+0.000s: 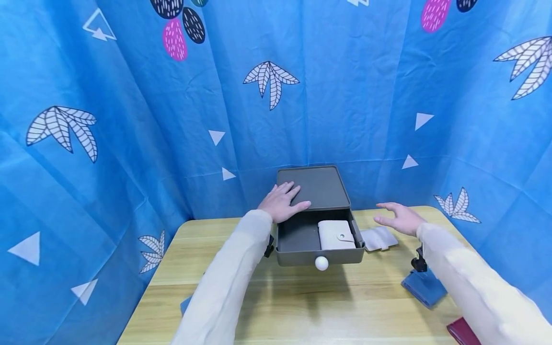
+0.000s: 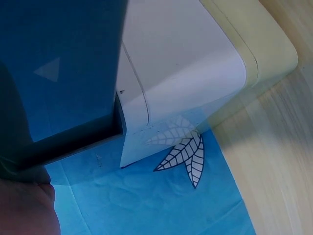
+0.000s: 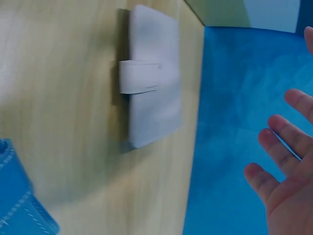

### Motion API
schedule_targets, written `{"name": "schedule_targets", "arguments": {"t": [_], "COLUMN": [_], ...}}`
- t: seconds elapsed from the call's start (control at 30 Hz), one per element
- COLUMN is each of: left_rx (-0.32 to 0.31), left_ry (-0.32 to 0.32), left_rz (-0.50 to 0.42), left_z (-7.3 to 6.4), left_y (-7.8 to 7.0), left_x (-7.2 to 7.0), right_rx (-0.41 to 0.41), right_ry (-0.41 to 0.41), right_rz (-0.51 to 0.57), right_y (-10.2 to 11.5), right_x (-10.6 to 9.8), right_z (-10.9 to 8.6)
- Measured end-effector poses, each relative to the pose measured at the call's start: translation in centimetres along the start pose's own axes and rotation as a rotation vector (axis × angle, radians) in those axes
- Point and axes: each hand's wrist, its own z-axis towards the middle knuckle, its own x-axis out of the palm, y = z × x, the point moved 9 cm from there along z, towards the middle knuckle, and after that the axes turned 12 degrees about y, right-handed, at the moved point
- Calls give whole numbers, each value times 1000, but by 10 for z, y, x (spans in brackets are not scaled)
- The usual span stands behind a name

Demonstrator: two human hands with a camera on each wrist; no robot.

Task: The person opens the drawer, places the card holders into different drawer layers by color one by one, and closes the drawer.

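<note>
My left hand rests, fingers spread, on the grey top of a small drawer box. Its drawer, fronted by a round white knob, is pulled out. Inside, on the right, lies a white wallet with a snap strap. My right hand is held over the table's right side with fingers extended, holding nothing. Below it, beside the drawer, a second white wallet lies flat; its strap shows in the right wrist view. The left wrist view shows the box's pale side.
A blue wallet lies under my right forearm, and a dark red wallet sits nearer the right front. A blue thing is mostly hidden by my left sleeve. Behind the wooden table hangs a blue patterned curtain.
</note>
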Motion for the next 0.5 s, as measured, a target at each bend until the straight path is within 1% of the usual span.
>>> {"name": "schedule_targets", "arguments": {"t": [0.3, 0.43, 0.5], "left_rx": [2, -3, -4], "left_ry": [-13, -11, -13], "left_rz": [7, 8, 7], "left_z": [-2, -1, -1], "left_y": [-1, 0, 0], "left_x": [-1, -1, -1], "right_rx": [-30, -33, -45], "right_ry": [-9, 6, 20], "right_rz": [-16, -40, -79], "right_y": [-11, -15, -16], "right_x": [26, 37, 44], "right_z": [2, 3, 5]}}
